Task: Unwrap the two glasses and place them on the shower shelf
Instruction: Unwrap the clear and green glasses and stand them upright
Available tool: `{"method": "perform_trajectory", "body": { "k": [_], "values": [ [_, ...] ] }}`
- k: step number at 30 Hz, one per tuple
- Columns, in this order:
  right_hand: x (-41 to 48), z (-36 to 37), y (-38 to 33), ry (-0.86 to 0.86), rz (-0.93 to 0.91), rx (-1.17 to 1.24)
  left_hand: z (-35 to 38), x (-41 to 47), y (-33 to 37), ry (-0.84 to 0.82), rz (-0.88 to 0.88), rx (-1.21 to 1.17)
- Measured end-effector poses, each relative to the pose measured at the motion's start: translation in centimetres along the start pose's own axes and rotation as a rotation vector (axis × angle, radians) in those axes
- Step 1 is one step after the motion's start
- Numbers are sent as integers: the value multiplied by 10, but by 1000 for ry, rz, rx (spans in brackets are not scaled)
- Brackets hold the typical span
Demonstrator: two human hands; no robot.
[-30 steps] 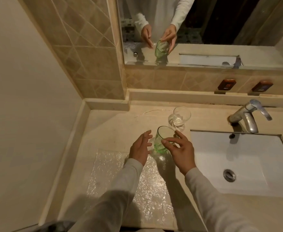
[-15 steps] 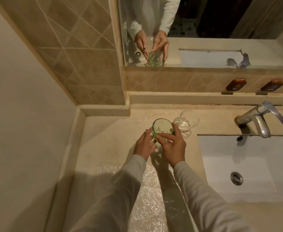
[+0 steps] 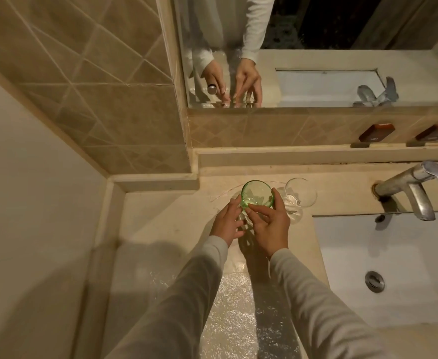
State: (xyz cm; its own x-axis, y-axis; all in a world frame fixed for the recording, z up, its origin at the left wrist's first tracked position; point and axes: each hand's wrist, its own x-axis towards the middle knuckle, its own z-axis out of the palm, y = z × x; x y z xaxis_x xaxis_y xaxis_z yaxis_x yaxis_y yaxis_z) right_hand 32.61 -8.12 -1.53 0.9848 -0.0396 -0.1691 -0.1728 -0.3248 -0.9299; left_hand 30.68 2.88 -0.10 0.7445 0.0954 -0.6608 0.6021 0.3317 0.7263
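A green glass (image 3: 257,193) stands upright near the back of the beige counter (image 3: 166,216), just in front of the raised ledge. My right hand (image 3: 271,226) wraps around its near and right side, thumb and fingers on the wall. My left hand (image 3: 227,220) touches its left side with the fingertips. A clear glass (image 3: 300,195) stands directly to the right of the green one, with nothing holding it. Whether the green glass rests on the counter or hovers just above it is unclear.
A flat sheet of bubble wrap (image 3: 238,314) lies on the counter under my forearms. The white sink basin (image 3: 394,268) and chrome tap (image 3: 415,187) are at the right. A mirror (image 3: 316,47) and tiled wall rise behind the ledge (image 3: 316,156).
Both hands carried the green glass away from me to the back of the counter, beside the clear glass. My left hand closed in from open-palmed to touching the glass.
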Motion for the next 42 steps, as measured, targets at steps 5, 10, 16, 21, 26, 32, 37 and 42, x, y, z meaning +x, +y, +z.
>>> {"method": "perform_trajectory", "body": {
  "k": [5, 10, 16, 21, 26, 32, 37, 42],
  "values": [
    [14, 2, 7, -16, 3, -64, -3, 9, 3, -3, -5, 28],
    [18, 3, 13, -7, -22, -107, -3, 15, 4, -14, -12, 40],
    [22, 5, 13, -6, -37, -115, -6, 18, 4, -36, 5, 44],
    [19, 8, 10, 24, -30, -123, -10, 20, 0, -44, 11, 91],
    [16, 8, 8, 10, -26, -154, -14, 21, -8, -76, 20, 131],
    [5, 2, 8, -19, -49, -206, -26, 24, -30, -69, 57, 397],
    [-18, -7, 13, 14, -80, -252, -51, 17, -68, -141, 85, 840],
    [-37, -17, 25, 28, -66, -221, -62, 8, -84, -124, 269, 1146]
  ]
}}
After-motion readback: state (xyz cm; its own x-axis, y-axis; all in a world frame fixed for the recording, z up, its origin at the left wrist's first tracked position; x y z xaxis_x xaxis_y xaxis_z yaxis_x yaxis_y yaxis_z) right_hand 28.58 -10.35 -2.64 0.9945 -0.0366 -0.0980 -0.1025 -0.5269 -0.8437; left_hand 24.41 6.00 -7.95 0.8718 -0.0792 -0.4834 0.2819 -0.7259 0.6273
